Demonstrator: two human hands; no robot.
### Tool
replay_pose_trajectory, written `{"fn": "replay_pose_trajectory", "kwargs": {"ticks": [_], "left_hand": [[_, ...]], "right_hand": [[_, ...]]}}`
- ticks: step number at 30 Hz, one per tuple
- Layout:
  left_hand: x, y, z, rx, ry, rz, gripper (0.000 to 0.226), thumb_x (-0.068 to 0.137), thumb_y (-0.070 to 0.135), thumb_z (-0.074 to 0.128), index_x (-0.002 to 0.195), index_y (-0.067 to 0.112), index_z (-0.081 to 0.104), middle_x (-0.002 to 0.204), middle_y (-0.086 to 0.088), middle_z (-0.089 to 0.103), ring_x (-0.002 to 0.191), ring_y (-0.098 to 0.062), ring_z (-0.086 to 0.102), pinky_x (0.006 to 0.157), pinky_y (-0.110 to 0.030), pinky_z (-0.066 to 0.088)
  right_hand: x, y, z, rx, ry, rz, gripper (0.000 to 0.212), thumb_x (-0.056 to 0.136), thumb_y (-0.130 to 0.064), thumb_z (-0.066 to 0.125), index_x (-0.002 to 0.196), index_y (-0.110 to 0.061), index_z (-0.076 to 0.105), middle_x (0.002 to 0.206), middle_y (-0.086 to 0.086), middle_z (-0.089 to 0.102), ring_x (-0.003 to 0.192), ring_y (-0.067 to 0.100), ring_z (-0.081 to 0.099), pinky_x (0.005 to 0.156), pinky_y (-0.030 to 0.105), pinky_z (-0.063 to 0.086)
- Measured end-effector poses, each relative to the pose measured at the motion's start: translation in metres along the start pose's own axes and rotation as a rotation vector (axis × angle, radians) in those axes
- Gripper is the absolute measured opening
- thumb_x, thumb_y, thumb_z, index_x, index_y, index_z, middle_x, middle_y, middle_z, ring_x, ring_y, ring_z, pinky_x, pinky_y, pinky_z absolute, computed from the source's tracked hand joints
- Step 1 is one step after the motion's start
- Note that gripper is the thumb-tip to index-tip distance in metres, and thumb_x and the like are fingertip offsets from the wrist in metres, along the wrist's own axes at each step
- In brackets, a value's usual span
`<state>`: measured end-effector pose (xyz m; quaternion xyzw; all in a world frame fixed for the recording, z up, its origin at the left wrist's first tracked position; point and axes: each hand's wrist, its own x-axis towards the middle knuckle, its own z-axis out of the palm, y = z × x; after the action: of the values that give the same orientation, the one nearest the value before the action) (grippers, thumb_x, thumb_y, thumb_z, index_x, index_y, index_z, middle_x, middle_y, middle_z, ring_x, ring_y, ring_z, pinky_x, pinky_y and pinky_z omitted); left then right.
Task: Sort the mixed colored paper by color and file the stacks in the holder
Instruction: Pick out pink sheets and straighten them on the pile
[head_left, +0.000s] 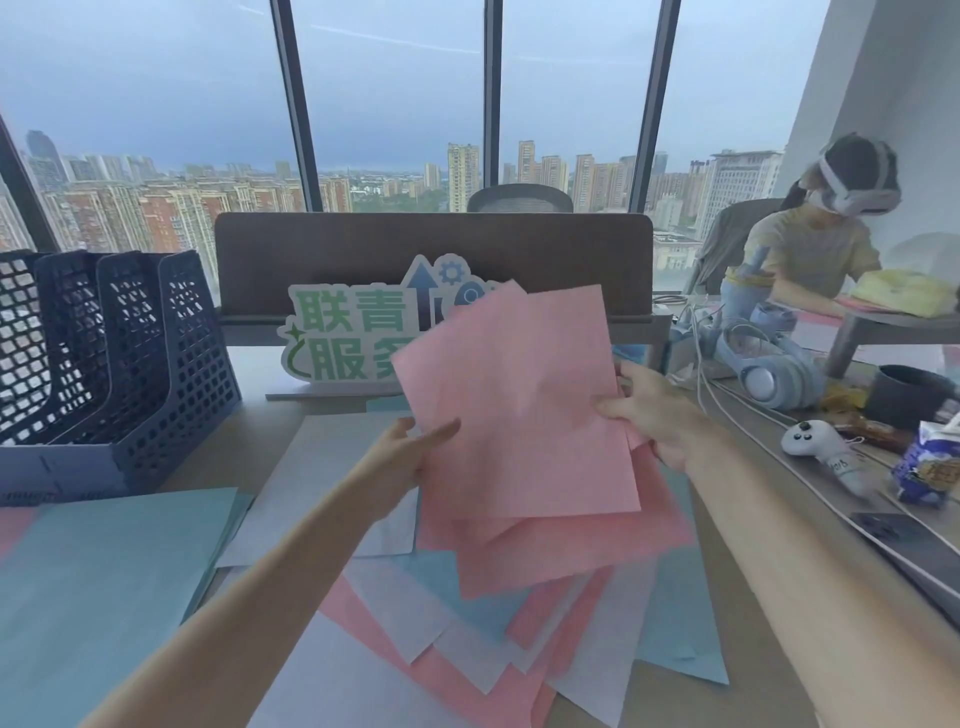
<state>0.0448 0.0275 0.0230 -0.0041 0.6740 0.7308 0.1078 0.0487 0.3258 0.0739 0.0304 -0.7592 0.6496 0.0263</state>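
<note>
Far to the left of your grip stands the dark blue mesh file holder, upright on the desk, its slots facing you. Below and left of your hands a teal stack lies flat. Your left hand pinches the left edge of the fanned pink sheets, thumb on the front face, fingers behind. The sheets are lifted off the desk and tilted, in front of a green-lettered sign. Under your grip the mixed pile of pink, white and blue paper is spread loosely. Your right hand pinches the sheets' right edge, thumb in front. Right of that hand lie blue headphones and a white controller.
</note>
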Motion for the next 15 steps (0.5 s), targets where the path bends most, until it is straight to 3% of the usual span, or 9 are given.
{"fn": "replay_pose_trajectory", "kwargs": {"ticks": [2,3,6,10,15], "left_hand": [[-0.006,0.012,0.006,-0.172,-0.090,0.045,0.043,0.085,0.020,0.073,0.123,0.004,0.062,0.112,-0.013,0.073,0.094,-0.022,0.072,0.080,-0.035,0.060],[-0.009,0.017,0.008,-0.201,-0.095,0.069,0.035,0.084,0.015,0.072,0.117,0.004,0.067,0.108,-0.014,0.074,0.090,-0.023,0.073,0.077,-0.035,0.061],[-0.012,0.032,0.006,-0.154,-0.057,0.183,0.042,0.071,0.009,0.081,0.110,0.000,0.070,0.106,-0.020,0.073,0.091,-0.032,0.071,0.080,-0.042,0.060],[-0.019,0.050,0.000,-0.083,0.030,0.320,0.041,0.067,0.003,0.079,0.107,-0.001,0.071,0.105,-0.020,0.073,0.095,-0.032,0.069,0.092,-0.047,0.055],[-0.033,0.062,-0.006,-0.037,0.033,0.437,0.028,0.077,-0.005,0.076,0.103,0.004,0.073,0.104,-0.015,0.074,0.094,-0.029,0.071,0.089,-0.043,0.057]], "right_hand": [[-0.004,-0.008,0.005,0.012,-0.019,-0.081,0.038,0.093,0.009,0.060,0.124,-0.013,0.059,0.107,0.003,0.073,0.091,0.012,0.072,0.073,0.024,0.059],[-0.006,-0.011,0.008,0.006,-0.022,-0.119,0.035,0.095,0.007,0.058,0.124,-0.013,0.059,0.106,-0.001,0.074,0.092,0.010,0.072,0.078,0.025,0.058],[-0.008,-0.015,0.018,-0.044,0.030,-0.214,0.026,0.100,-0.006,0.054,0.123,-0.018,0.058,0.109,-0.001,0.074,0.101,0.019,0.070,0.089,0.040,0.055],[-0.010,-0.021,0.034,-0.141,0.108,-0.315,0.016,0.088,-0.034,0.058,0.102,-0.036,0.065,0.099,0.011,0.074,0.095,0.037,0.068,0.088,0.056,0.052],[-0.008,-0.029,0.048,-0.048,0.092,-0.358,0.031,0.087,-0.014,0.059,0.106,-0.038,0.065,0.105,0.009,0.074,0.104,0.041,0.065,0.095,0.058,0.050]]}}
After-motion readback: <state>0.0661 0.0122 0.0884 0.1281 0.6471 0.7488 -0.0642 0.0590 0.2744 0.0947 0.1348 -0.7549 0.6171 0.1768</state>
